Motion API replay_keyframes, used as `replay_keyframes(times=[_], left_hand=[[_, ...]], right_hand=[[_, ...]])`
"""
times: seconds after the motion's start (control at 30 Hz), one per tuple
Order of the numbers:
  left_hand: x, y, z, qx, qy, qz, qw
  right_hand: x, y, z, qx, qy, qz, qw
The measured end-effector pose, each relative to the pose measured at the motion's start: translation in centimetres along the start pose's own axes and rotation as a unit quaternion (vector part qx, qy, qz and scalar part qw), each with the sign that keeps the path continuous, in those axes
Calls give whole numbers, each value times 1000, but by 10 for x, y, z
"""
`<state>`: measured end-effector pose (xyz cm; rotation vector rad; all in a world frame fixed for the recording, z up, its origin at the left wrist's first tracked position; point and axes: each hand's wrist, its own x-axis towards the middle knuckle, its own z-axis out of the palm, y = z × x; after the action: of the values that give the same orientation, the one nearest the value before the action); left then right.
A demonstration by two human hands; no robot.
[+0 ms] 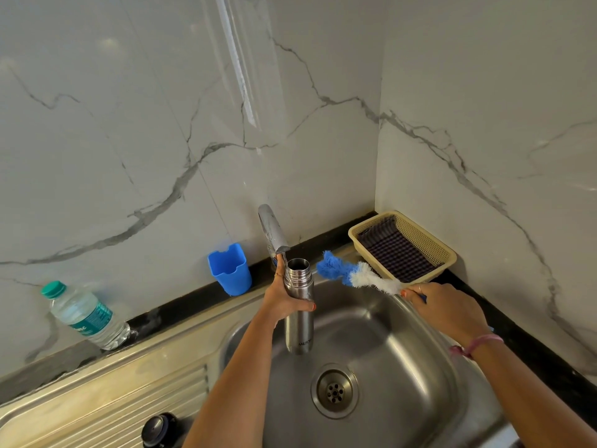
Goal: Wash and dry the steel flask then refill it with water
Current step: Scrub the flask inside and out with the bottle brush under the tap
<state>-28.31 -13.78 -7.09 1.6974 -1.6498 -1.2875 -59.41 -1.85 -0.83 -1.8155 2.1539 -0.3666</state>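
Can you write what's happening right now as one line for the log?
left hand: grips flask under tap | right hand: holds bottle brush beside flask mouth | sink: below | cap: off

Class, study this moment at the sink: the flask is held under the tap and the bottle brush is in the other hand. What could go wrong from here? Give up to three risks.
1. The left hand grips the wet steel flask alone above the sink; it could slip and drop.
2. The tap spout sits at the edge of the flask's narrow mouth, so water may run down the outside.
3. The right hand holds the bottle brush beside the basket; drips could wet the cloth inside.
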Motion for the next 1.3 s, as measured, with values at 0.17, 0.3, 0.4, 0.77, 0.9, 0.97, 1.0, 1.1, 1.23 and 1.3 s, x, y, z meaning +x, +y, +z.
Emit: replay_keyframes(times=[0.17, 0.3, 0.4, 0.77, 0.9, 0.97, 1.0, 1.1, 1.23, 1.3], left_hand=[[-6, 6, 0, 9, 9, -5, 1000], [-10, 7, 0, 15, 8, 1, 1000], [-12, 5, 0, 23, 5, 11, 1000], [-22, -2, 3, 1, 26, 32, 999], [-19, 4, 2, 23, 16, 31, 999], [-16, 6, 2, 24, 18, 31, 999], [-15, 7, 2, 21, 20, 27, 999], [-14, 10, 2, -6, 20, 8, 1000], [-11, 10, 2, -22, 14, 5, 1000], [-8, 8, 3, -28, 14, 0, 1000]], right_hand=[[-1, -2, -1, -8, 10, 0, 1000], [-2, -4, -3, -7, -2, 1, 1000], [-1, -4, -4, -7, 0, 2, 1000], [-2, 2, -7, 4, -5, 1, 1000], [-3, 2, -5, 9, -7, 0, 1000], [-4, 0, -6, 7, -10, 5, 1000], [-5, -1, -7, 8, -12, 7, 1000], [-7, -5, -9, 12, -12, 5, 1000], [-4, -1, -7, 5, -10, 8, 1000], [-3, -1, -6, 2, -8, 6, 1000]])
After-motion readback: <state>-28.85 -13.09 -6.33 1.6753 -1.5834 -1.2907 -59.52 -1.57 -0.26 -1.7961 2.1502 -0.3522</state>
